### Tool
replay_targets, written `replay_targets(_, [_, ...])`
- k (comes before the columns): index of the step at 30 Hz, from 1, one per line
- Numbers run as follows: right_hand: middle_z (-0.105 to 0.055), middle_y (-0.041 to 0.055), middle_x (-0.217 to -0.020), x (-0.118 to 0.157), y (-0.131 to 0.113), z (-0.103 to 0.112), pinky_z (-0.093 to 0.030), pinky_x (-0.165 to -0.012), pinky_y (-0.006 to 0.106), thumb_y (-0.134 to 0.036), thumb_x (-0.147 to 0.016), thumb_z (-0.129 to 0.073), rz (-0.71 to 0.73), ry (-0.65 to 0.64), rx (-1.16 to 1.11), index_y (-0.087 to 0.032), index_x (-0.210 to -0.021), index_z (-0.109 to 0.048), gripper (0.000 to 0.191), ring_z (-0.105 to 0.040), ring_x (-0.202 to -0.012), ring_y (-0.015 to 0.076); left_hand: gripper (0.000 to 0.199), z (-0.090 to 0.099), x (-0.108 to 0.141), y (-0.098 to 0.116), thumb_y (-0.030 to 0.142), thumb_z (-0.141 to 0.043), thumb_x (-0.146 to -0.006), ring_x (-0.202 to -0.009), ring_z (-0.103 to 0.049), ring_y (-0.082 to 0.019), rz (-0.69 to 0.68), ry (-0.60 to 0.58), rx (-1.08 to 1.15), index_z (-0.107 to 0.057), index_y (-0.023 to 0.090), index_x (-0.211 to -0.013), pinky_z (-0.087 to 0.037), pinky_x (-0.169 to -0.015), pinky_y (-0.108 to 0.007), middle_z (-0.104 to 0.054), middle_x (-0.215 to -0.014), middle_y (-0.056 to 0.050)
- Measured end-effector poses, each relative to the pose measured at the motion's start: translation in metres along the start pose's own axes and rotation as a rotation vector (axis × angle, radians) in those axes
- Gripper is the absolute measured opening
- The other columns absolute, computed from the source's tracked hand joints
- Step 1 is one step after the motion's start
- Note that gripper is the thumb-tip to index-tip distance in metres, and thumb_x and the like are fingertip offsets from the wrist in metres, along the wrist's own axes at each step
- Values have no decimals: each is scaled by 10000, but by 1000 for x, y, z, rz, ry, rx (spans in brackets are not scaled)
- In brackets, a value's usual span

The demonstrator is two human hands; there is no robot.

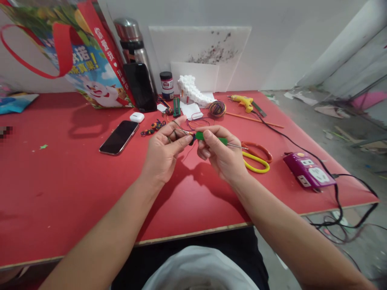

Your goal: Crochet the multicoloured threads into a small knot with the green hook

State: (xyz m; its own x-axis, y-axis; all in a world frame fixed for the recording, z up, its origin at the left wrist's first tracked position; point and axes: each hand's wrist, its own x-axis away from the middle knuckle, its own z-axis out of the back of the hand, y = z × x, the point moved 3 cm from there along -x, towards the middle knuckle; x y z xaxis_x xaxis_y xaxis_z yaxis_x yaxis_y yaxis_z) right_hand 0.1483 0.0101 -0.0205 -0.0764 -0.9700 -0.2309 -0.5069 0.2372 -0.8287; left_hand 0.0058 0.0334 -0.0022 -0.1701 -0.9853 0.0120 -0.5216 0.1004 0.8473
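While the right hand is closed around the green-handled tool, the left hand pinches the small dark yarn piece just left of it, nearer than the yarn ball; a good way seems to be holding that piece snug and moving the tool slowly so nothing slips

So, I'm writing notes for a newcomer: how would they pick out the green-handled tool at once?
Start at the big red table, then find the right hand over it, close to the left hand. The right hand holds the green-handled tool. Unlike the green strip beside the yellow glue gun, it is in a hand, not lying down.
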Motion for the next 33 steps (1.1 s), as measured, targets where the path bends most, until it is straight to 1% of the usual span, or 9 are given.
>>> replay_targets(3, [-703,-37,-679,2,0,1,-475,-515,255,-480,-851,-928,66,-25,56,-206,-983,-814,325,-543,-504,80,432,0,0,-2,-11,-932,-620,-625,-626,-46,54,-11,56,-816,157,-1000,-500,-612,-108,-693,-645,58])
replay_targets(6, [-689,-34,-673,7,-6,0,-497,-547,271,-472,-923,-867,182,-90,210,-199,-1003,-794,294,-576,-531,96,441,2,1,-3,-34,-928,-614,-607,-625,-51,141,-16,106,-800,132,-1003,-525,-624,-118,-685,-624,53])
replay_targets(10, [-674,-29,-688,10,-14,-1,-517,-568,291,-513,-941,-837,271,-128,376,-202,-1003,-777,323,-590,-550,110,448,4,2,-5,-57,-908,-645,-593,-619,-54,212,-12,129,-790,117,-1041,-547,-642,-132,-647,-609,65])
replay_targets(12, [-673,-32,-684,8,-12,2,-517,-567,290,-526,-938,-840,257,-97,350,-204,-1010,-774,336,-586,-546,110,436,2,3,-6,-46,-912,-665,-580,-604,-49,225,-10,127,-786,126,-1045,-532,-619,-127,-616,-607,83])
replay_targets(15, [-684,-36,-694,4,-5,8,-504,-562,279,-495,-950,-840,201,-57,235,-216,-1047,-787,300,-587,-545,103,425,0,4,-5,-26,-922,-680,-609,-620,-47,179,1,98,-781,138,-1045,-523,-619,-119,-648,-660,74])
replay_targets(20, [-712,-33,-722,1,0,10,-484,-555,271,-464,-935,-864,136,-56,140,-226,-1047,-808,268,-594,-553,97,406,-2,4,-1,-48,-879,-668,-610,-607,-40,78,-4,62,-774,137,-1014,-489,-604,-101,-701,-683,52])
replay_targets(23, [-706,-32,-690,4,-3,6,-486,-547,280,-501,-909,-879,128,-82,172,-214,-1010,-801,314,-583,-535,103,412,-1,3,0,-32,-876,-651,-578,-584,-46,83,-19,49,-769,134,-1013,-465,-571,-110,-702,-656,47])
replay_targets(27, [-688,-32,-657,7,-6,2,-495,-554,294,-518,-914,-867,143,-123,230,-212,-1001,-801,325,-577,-528,113,449,-1,3,-2,-19,-903,-629,-612,-622,-61,122,-38,60,-769,137,-1028,-511,-630,-133,-698,-657,49])
replay_targets(33, [-708,-32,-716,3,-4,4,-463,-524,262,-471,-904,-887,97,-25,80,-210,-1000,-811,288,-577,-522,88,410,-1,3,-4,-20,-898,-660,-735,-669,-72,-1,-37,20,-789,183,-1000,-568,-782,-163,-735,-752,51])
